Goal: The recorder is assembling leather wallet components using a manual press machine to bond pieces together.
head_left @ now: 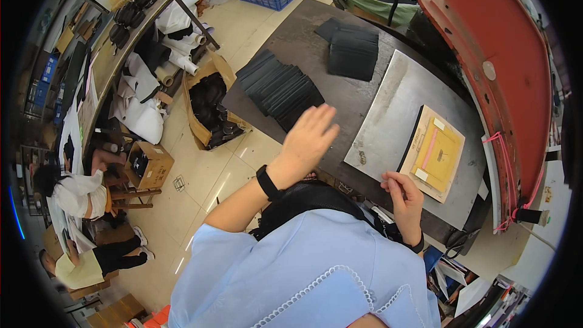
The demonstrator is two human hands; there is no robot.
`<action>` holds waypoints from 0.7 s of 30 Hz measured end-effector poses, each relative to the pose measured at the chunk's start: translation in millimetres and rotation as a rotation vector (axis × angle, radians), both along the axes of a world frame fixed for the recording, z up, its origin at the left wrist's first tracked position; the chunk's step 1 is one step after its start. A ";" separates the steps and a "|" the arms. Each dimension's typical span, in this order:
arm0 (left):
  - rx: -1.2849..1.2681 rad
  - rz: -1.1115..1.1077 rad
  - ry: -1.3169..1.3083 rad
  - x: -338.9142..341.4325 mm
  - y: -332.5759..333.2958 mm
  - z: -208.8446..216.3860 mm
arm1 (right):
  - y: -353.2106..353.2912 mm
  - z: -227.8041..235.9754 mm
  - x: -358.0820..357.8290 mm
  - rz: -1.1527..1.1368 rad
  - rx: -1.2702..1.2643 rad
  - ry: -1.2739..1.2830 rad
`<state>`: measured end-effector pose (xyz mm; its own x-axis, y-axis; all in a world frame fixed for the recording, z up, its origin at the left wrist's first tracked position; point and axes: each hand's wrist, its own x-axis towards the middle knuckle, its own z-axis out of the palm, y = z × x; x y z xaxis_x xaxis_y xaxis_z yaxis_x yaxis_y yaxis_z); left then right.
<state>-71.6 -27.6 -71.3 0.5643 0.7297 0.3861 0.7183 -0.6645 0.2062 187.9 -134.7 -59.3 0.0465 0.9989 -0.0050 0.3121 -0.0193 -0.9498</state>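
Note:
My left hand (306, 143), fingers stretched out and palm down, hovers at the near end of a fanned row of thin black pieces (280, 88). I cannot tell whether it touches them. Close to the table's near edge, my right hand (405, 199) is closed, thumb against curled fingers, with nothing visible in it. Beside it a wooden die board (455, 161) with a yellow middle and two small pale pads lies on a grey metal plate (379, 127). Farther back sits a second stack of black pieces (353, 53).
A red machine arm (504, 42) curves over the right side of the dark table (291, 33). Pink cord (503, 164) hangs from it. An open carton (200, 115) of black items stands on the floor at left. Two people (79, 194) are at the far left.

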 end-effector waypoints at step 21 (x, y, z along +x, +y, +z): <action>0.229 0.158 0.149 76.7 157.0 8.4 | -37.0 3.6 46.2 -0.151 -0.029 0.102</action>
<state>5.1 129.4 -62.9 0.5131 0.7168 0.4720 0.8276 -0.5591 -0.0506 234.0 -171.7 -55.7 0.1932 0.9801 -0.0458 0.2060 -0.0861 -0.9748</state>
